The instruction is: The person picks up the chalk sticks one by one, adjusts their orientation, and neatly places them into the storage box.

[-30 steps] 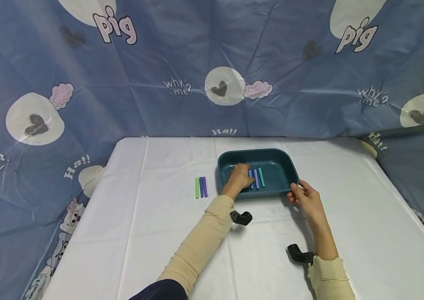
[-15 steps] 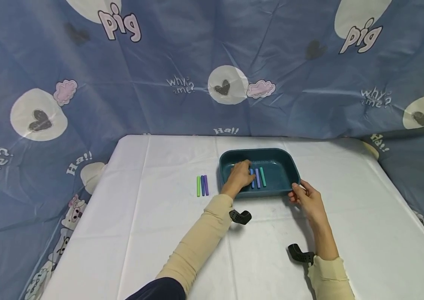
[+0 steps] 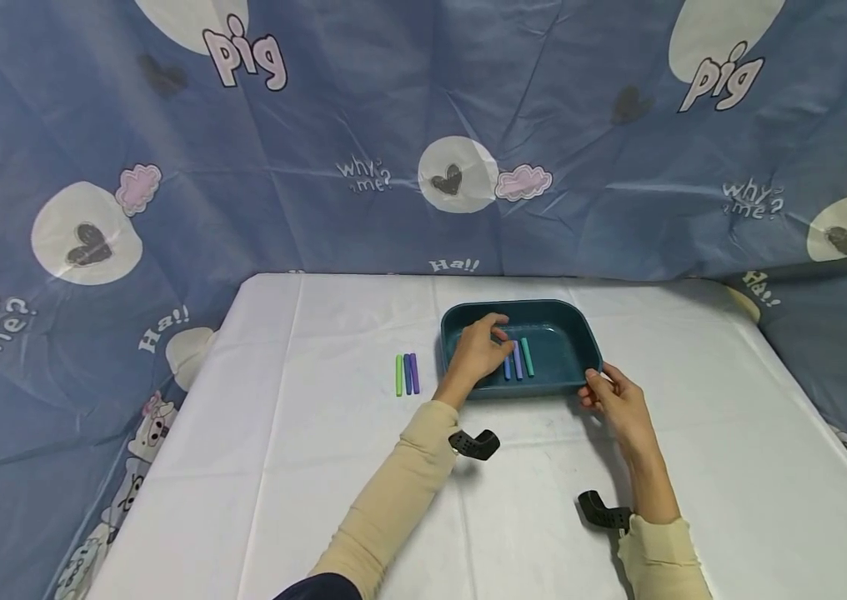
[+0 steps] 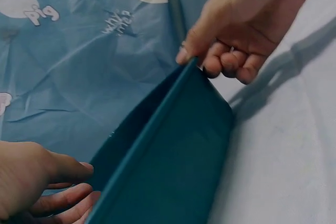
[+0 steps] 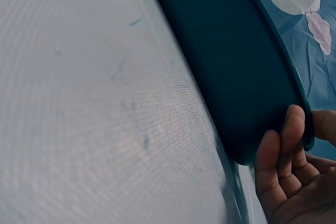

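A dark teal tray stands on the white-covered table, holding a blue stick, a lilac stick and a green stick side by side. My left hand is over the tray's left part, its fingers loosely bent and the thumb apart from them. Nothing shows between them in the left wrist view, where the tray's near wall hides the sticks. At the tray's near right corner my right hand pinches the rim, thumb on the inner side and fingers against the outer wall.
Left of the tray lie a lime green stick, a dark blue stick and a purple stick, close together. A printed blue cloth hangs behind the table.
My left hand has risen a little from the tray's floor, with thumb and forefinger spreading apart. My right hand keeps hold of the rim. The sticks stay in place.
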A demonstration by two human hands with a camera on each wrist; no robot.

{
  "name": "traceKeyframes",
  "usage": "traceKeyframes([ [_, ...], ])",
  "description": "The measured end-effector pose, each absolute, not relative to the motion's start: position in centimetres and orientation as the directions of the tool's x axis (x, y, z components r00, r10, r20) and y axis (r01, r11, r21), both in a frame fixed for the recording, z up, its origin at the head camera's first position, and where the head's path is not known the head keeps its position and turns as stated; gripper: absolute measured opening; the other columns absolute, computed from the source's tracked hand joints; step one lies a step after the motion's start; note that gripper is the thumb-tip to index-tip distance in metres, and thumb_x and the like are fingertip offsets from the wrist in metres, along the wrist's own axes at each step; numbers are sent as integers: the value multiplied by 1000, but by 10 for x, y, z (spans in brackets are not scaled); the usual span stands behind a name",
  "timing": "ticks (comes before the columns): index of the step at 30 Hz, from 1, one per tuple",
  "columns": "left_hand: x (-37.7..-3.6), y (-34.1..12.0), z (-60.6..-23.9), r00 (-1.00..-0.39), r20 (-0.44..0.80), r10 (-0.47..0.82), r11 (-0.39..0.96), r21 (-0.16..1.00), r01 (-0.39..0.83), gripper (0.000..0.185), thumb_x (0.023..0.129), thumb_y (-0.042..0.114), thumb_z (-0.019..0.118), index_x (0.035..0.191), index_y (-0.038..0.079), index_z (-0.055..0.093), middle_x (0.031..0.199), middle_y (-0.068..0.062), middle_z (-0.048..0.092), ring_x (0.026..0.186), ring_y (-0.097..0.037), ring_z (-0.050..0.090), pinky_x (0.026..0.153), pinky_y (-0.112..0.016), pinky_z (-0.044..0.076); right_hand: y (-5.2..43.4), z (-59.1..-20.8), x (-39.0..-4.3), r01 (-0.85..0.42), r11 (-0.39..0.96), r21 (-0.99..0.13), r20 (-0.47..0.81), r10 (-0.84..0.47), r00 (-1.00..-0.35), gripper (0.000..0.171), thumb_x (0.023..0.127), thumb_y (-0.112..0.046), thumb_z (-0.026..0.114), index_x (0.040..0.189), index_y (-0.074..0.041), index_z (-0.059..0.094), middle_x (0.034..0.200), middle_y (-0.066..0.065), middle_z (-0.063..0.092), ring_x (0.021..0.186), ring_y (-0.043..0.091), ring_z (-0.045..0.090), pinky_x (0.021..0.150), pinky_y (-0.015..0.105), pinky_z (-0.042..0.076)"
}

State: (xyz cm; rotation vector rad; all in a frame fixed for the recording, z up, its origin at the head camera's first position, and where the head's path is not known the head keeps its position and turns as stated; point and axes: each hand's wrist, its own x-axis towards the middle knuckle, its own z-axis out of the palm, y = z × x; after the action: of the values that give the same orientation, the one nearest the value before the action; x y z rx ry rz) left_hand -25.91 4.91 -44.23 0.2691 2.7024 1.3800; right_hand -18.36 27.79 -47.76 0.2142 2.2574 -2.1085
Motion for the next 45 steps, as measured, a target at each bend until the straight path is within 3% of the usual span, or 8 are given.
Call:
traceKeyframes([
  [12,-251,33,-429,-979,34,201,503,854,133,45,89,19,66,132,15,53,107,-4,67,89,-17,69,68,-24,54,277,-476,-183,134,61,-989,-129,70,-989,57,96,-25,54,139,8,34,71,-9,66,63,2,61,63,18,56],
  [22,-245,17,-424,-979,59,197,502,851,152,47,89,23,66,134,16,52,109,-2,67,93,-17,68,75,-27,55,276,-478,-183,114,56,-992,-110,68,-992,60,96,-28,55,139,8,34,71,-10,66,63,1,61,63,17,55],
  [45,-236,-6,-421,-978,118,174,481,856,189,44,90,20,65,132,18,53,110,-2,66,93,-18,68,77,-31,55,275,-479,-182,112,47,-993,-108,68,-992,59,95,-27,55,138,9,34,70,-10,66,62,1,61,62,16,55],
])
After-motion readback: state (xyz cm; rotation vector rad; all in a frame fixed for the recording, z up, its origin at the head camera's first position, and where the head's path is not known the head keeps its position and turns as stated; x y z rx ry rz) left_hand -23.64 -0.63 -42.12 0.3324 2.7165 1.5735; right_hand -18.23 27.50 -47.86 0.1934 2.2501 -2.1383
